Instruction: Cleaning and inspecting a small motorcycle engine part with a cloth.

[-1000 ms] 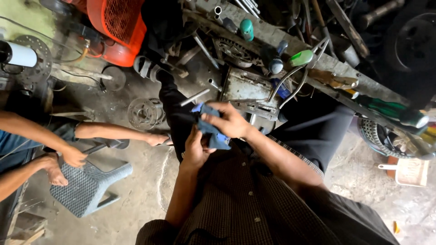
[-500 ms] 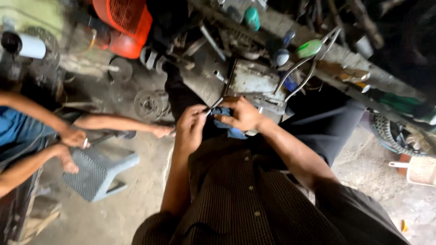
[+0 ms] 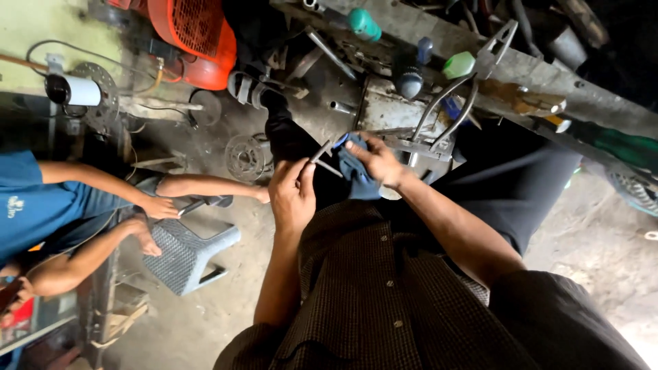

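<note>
Head view: left hand [image 3: 291,195] pinches a thin metal rod [image 3: 322,152] in a tight fingertip grip over the lap; right hand [image 3: 375,161] clutches a blue cloth [image 3: 356,177] beside the rod's tip; so slight a pinch risks the rod slipping to the floor [image 3: 226,301]; the cluttered desk [image 3: 521,68] could snag the cloth.

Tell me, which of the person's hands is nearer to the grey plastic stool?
Left. The left hand is right of the grey plastic stool; the right hand, on a blue cloth, is farther off.
</note>
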